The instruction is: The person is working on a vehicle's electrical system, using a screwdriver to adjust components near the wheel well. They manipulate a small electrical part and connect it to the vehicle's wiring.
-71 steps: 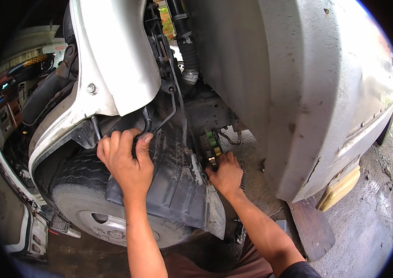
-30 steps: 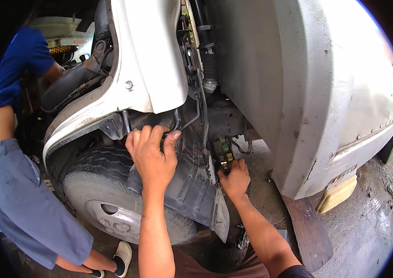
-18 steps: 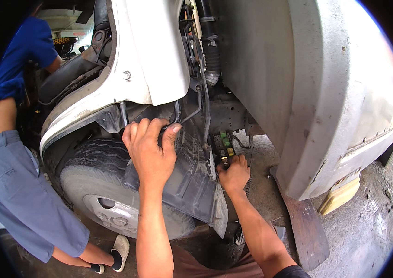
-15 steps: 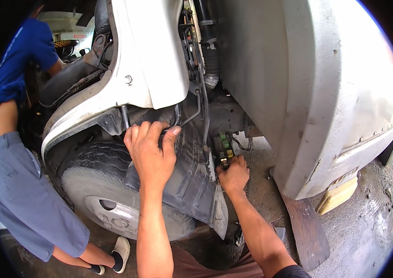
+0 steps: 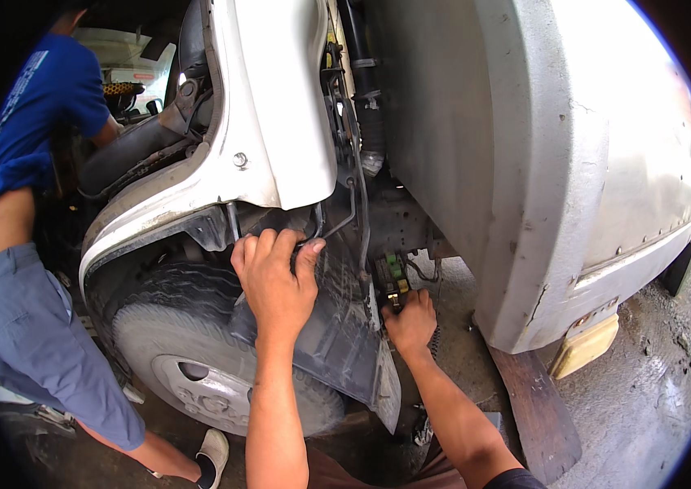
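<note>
My left hand (image 5: 280, 281) has its fingers curled over a dark bracket or pipe (image 5: 319, 220) below the lower edge of a white truck cab panel (image 5: 268, 98), above the front tire (image 5: 150, 318) and black mudguard (image 5: 329, 342). Its fingertips partly hide what it grips. Lower and to the right, my right hand (image 5: 412, 326) is closed around the lower end of a black fuse box (image 5: 392, 275) with green and yellow pieces, hanging beside the chassis near some wires.
A co-worker in a blue shirt (image 5: 52, 90) and grey shorts (image 5: 44, 342) leans into the cab at left. A large grey cargo body (image 5: 508, 204) fills the right, with a yellow block (image 5: 584, 346) below it. A weathered board (image 5: 533, 407) lies on the concrete ground (image 5: 639, 391).
The co-worker has come into view at the left since the earliest frame. The scene has shifted rightward in the picture. Both my hands keep the same grips.
</note>
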Demonstrator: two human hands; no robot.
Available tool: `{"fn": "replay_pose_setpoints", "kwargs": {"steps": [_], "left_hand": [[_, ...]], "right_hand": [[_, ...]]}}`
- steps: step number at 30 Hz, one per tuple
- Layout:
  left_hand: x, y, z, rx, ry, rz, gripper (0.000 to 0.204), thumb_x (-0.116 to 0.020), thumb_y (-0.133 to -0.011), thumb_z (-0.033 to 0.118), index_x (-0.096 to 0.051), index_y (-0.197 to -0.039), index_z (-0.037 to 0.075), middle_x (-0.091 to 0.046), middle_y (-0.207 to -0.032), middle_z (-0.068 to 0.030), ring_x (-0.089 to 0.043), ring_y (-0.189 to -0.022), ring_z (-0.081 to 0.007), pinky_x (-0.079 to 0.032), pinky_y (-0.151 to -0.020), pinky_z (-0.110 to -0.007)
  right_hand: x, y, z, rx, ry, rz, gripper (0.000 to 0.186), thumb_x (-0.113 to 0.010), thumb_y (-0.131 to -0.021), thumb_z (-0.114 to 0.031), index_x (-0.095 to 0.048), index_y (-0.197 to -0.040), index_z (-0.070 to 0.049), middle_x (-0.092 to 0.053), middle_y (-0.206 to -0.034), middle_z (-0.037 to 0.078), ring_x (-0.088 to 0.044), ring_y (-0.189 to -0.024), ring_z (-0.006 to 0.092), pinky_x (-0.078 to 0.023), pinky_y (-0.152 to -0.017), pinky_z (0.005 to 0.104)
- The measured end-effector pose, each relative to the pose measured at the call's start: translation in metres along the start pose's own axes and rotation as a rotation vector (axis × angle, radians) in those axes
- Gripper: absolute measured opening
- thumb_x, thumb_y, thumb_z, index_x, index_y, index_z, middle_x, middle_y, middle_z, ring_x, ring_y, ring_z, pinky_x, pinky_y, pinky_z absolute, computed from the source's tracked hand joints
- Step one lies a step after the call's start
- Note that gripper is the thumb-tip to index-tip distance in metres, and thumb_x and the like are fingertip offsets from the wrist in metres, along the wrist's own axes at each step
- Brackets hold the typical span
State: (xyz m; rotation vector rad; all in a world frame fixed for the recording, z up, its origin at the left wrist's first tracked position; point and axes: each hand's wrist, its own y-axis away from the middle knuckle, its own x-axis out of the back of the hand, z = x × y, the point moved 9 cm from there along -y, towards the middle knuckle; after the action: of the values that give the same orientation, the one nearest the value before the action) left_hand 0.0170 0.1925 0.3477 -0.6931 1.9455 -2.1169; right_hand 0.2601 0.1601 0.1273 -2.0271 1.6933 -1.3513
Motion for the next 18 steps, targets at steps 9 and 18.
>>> {"fn": "replay_pose_setpoints", "kwargs": {"steps": [9, 18], "left_hand": [[-0.0004, 0.0005, -0.0027, 0.032, 0.020, -0.014, 0.034, -0.072, -0.098, 0.038, -0.074, -0.096, 0.004, -0.062, -0.086, -0.0089, -0.057, -0.091, -0.0309, -0.038, -0.103, -0.044], [0.0039, -0.0025, -0.0010, 0.043, 0.042, -0.038, 0.029, -0.073, -0.097, 0.035, -0.075, -0.096, 0.006, -0.062, -0.086, -0.0087, -0.057, -0.090, -0.0309, -0.039, -0.103, -0.045]], "right_hand": [[-0.0046, -0.0011, 0.0013, -0.086, 0.055, -0.009, 0.043, -0.086, -0.074, -0.029, -0.068, -0.103, -0.001, -0.065, -0.112, 0.014, -0.064, -0.110, 0.0366, -0.051, -0.090, 0.0533], [0.0024, -0.0023, 0.0073, -0.091, -0.078, -0.131, 0.047, -0.086, -0.076, -0.027, -0.066, -0.107, 0.002, -0.063, -0.120, 0.019, -0.061, -0.117, 0.0413, -0.050, -0.098, 0.0520]]}}
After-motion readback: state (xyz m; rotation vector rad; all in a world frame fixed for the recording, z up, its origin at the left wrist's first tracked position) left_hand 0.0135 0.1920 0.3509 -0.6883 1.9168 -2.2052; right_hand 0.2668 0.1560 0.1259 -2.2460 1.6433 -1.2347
